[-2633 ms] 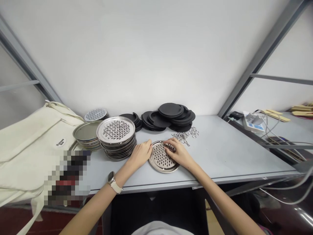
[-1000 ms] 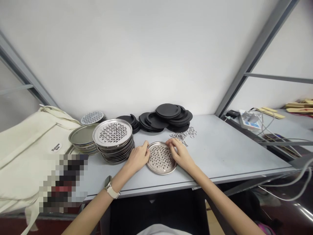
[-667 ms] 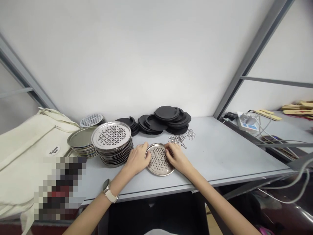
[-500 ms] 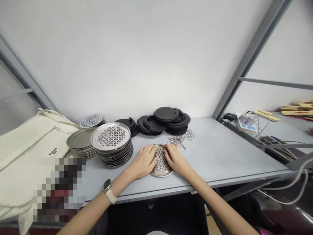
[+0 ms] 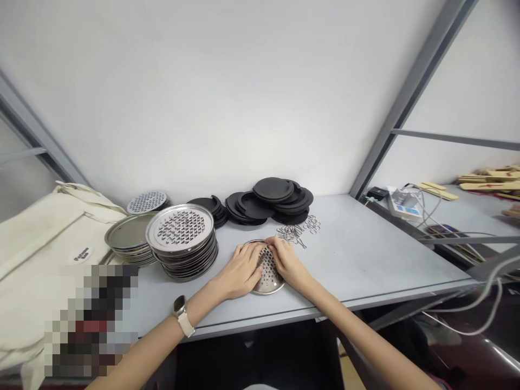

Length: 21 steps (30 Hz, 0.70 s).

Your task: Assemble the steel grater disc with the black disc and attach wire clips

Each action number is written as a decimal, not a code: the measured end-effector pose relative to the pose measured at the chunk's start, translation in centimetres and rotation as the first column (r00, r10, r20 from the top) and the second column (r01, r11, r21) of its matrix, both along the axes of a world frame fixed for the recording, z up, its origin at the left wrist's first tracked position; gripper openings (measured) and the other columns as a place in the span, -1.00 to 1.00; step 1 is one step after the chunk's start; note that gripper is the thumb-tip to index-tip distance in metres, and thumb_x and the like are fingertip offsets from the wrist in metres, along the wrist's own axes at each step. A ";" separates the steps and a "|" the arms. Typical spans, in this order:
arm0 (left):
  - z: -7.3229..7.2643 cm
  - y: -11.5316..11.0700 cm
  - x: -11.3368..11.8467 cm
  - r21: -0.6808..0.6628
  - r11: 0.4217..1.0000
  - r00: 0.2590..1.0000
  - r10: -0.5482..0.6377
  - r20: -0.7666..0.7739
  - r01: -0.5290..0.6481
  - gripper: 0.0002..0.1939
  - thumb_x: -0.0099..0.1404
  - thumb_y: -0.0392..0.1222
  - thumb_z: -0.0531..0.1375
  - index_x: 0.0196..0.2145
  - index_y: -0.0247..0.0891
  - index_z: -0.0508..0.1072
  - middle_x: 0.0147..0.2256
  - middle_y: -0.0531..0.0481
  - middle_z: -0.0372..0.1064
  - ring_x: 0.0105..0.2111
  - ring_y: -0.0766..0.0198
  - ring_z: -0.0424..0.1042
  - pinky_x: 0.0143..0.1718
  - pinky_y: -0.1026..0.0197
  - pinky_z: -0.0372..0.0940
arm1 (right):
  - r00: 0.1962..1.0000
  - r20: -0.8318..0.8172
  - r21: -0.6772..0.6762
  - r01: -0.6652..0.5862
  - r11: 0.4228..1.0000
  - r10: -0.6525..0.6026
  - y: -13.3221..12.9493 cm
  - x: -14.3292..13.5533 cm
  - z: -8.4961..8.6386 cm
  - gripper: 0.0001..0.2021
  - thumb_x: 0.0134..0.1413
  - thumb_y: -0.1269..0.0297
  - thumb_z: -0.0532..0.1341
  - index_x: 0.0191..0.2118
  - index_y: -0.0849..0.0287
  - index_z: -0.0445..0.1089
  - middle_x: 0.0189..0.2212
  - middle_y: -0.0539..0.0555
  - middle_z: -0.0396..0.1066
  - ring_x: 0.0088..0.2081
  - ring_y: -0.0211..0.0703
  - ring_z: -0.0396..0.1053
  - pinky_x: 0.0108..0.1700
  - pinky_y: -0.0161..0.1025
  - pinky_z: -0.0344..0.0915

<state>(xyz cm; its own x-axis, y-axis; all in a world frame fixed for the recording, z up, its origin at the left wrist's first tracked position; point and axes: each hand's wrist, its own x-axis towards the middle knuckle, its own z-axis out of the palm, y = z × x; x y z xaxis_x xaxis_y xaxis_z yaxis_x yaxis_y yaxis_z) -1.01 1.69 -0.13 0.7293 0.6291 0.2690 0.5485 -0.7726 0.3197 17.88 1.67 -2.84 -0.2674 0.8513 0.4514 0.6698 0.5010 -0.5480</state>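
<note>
A round metal grater disc with raised teeth lies on the table near its front edge. My left hand curls over its left side, thumb on the toothed face and fingers at the far rim. My right hand has its fingers drawn together at the far rim, beside my left fingertips. Whether a small part sits between those fingertips is hidden. Just beyond my right hand lie metal split rings and a pile of small metal clips.
To the left stand a tall stack of grater discs and a stack of plain round plates. Black round covers are heaped against the wall. A cream cloth bag lies far left. Electronics and cables occupy the right side.
My right fingertips have shifted left along the far rim and come together against my left fingers. The grater disc stays in place; the view has turned slightly.
</note>
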 end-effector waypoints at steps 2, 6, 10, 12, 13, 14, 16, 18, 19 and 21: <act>-0.2 0.0 0.0 0.002 1.000 1.000 -0.001 0.001 0.001 -0.50 0.37 -0.20 -0.07 0.23 -0.27 -0.01 0.17 -0.23 0.05 0.17 0.04 0.04 0.18 -0.11 -0.01 | 1.000 -0.020 0.002 -0.002 1.000 0.002 0.0 0.0 0.0 -0.78 0.32 0.44 -0.13 -0.08 0.14 0.19 -0.19 0.13 0.36 -0.15 -0.06 0.28 -0.06 -0.10 0.18; -0.4 0.1 -0.1 -0.005 1.000 1.000 0.002 0.011 -0.002 -0.50 0.36 -0.19 -0.06 0.23 -0.25 -0.01 0.16 -0.23 0.04 0.16 0.02 0.04 0.17 -0.13 0.00 | 0.998 -0.058 0.012 0.003 1.000 -0.002 0.0 -0.2 0.0 -0.78 0.29 0.46 -0.13 -0.11 0.14 0.19 -0.18 0.13 0.34 -0.12 -0.05 0.26 -0.03 -0.08 0.15; -0.3 0.0 -0.1 -0.015 1.000 1.000 -0.002 0.026 0.002 -0.53 0.36 -0.21 -0.06 0.20 -0.22 0.02 0.12 -0.22 0.07 0.13 0.01 0.07 0.14 -0.14 0.03 | 0.996 -0.087 0.012 0.012 1.000 -0.011 0.0 -0.5 -0.1 -0.78 0.24 0.49 -0.11 -0.13 0.15 0.20 -0.22 0.13 0.31 -0.14 -0.04 0.25 -0.02 -0.03 0.13; -0.2 -0.1 -0.1 -0.014 1.000 1.000 0.004 0.025 -0.003 -0.54 0.35 -0.21 -0.04 0.19 -0.24 0.04 0.10 -0.22 0.06 0.12 0.01 0.07 0.15 -0.13 0.03 | 0.994 -0.107 0.006 0.006 1.000 -0.005 0.1 -0.6 -0.2 -0.78 0.22 0.50 -0.11 -0.14 0.15 0.19 -0.22 0.13 0.29 -0.15 -0.04 0.25 -0.03 -0.04 0.15; -0.2 -0.1 -0.1 -0.013 1.000 1.000 0.008 0.024 -0.007 -0.54 0.34 -0.21 -0.03 0.18 -0.26 0.04 0.09 -0.23 0.06 0.12 0.01 0.06 0.15 -0.12 0.03 | 0.993 -0.120 0.002 0.000 1.000 0.001 0.1 -0.6 -0.2 -0.78 0.21 0.50 -0.10 -0.14 0.14 0.19 -0.23 0.13 0.28 -0.15 -0.04 0.25 -0.04 -0.05 0.17; -0.1 -0.2 0.0 -0.012 1.000 1.000 0.012 0.025 -0.012 -0.54 0.33 -0.21 -0.02 0.17 -0.26 0.05 0.09 -0.23 0.06 0.12 0.01 0.06 0.15 -0.12 0.03 | 0.991 -0.136 -0.003 -0.007 1.000 0.007 0.1 -0.6 -0.2 -0.78 0.19 0.51 -0.10 -0.14 0.14 0.19 -0.22 0.13 0.27 -0.15 -0.05 0.25 -0.04 -0.06 0.18; -0.1 -0.2 0.0 -0.010 1.000 0.999 0.022 0.032 -0.022 -0.54 0.32 -0.22 -0.01 0.16 -0.27 0.07 0.08 -0.22 0.06 0.11 0.01 0.06 0.15 -0.11 0.04 | 0.984 -0.176 -0.012 -0.012 1.000 0.009 0.2 -0.6 -0.2 -0.77 0.18 0.51 -0.10 -0.12 0.15 0.17 -0.20 0.14 0.24 -0.13 -0.06 0.25 -0.03 -0.09 0.21; 0.0 -0.2 0.1 -0.014 1.000 0.999 0.026 0.037 -0.025 -0.54 0.31 -0.22 0.00 0.16 -0.26 0.08 0.07 -0.22 0.06 0.10 0.01 0.07 0.14 -0.10 0.04 | 0.975 -0.220 -0.025 -0.008 1.000 0.002 0.4 -0.6 -0.2 -0.76 0.16 0.52 -0.10 -0.11 0.16 0.16 -0.19 0.15 0.22 -0.11 -0.06 0.24 -0.01 -0.09 0.21; 0.0 -0.2 0.1 -0.018 1.000 0.999 0.026 0.035 -0.025 -0.53 0.31 -0.22 0.00 0.16 -0.26 0.07 0.08 -0.21 0.07 0.10 0.01 0.08 0.14 -0.10 0.04 | 0.970 -0.242 -0.036 -0.008 0.999 -0.001 0.5 -0.5 -0.3 -0.76 0.15 0.51 -0.10 -0.11 0.16 0.15 -0.20 0.15 0.22 -0.11 -0.07 0.25 -0.01 -0.09 0.22; 0.1 -0.2 0.1 -0.023 0.999 0.999 0.022 0.026 -0.021 -0.51 0.32 -0.21 -0.01 0.18 -0.24 0.05 0.11 -0.22 0.05 0.12 0.00 0.07 0.14 -0.11 0.03 | 0.959 -0.283 -0.065 -0.016 0.998 -0.003 0.8 -0.5 -0.4 -0.77 0.16 0.50 -0.10 -0.12 0.15 0.15 -0.24 0.12 0.24 -0.15 -0.08 0.27 -0.03 -0.09 0.23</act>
<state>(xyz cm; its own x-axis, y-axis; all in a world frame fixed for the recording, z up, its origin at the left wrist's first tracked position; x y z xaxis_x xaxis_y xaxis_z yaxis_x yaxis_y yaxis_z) -0.94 1.48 -0.07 0.7082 0.6510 0.2733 0.5562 -0.7528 0.3520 17.42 2.42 -3.20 -0.1423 0.8805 0.4521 0.4792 0.4609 -0.7469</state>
